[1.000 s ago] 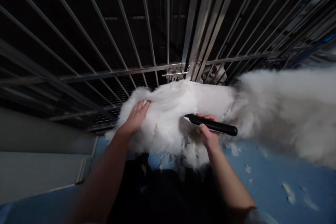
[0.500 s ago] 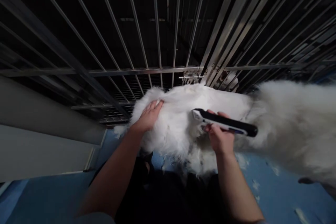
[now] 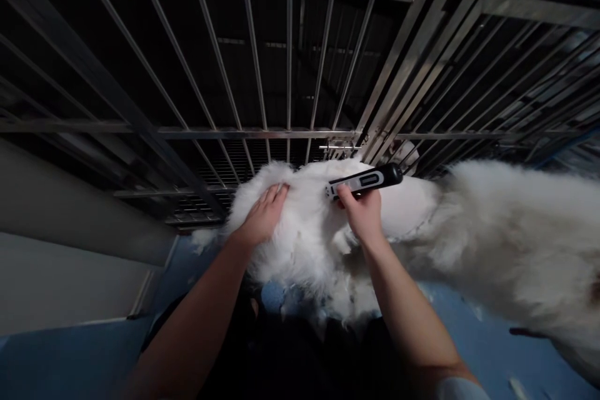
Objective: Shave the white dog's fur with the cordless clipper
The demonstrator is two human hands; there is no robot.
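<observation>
A large, long-haired white dog (image 3: 492, 225) stands across the view. Its midsection is clipped short and smooth, while thick fur remains at both ends. My left hand (image 3: 265, 212) lies flat on the fluffy fur at the left end, fingers stretched out. In my right hand (image 3: 364, 209) is a black and silver hair clipper (image 3: 375, 180), gripped with the thumb on top. The clipper's head points left and meets the edge of the fluffy fur on the dog's back; its exact contact is hard to see. Loose tufts hang along the dog's near side.
A metal barred cage (image 3: 262, 134) with a latch (image 3: 340, 147) stands right behind the dog. Behind its bars shows a white and brown shape (image 3: 405, 153). Shed tufts lie on the blue floor (image 3: 89, 356). A pale panel (image 3: 70, 284) borders the left.
My right hand has moved the clipper up and left onto the dog's back and turned it, so its tail end now points up-right. My left hand stays on the fur. The view has shifted slightly.
</observation>
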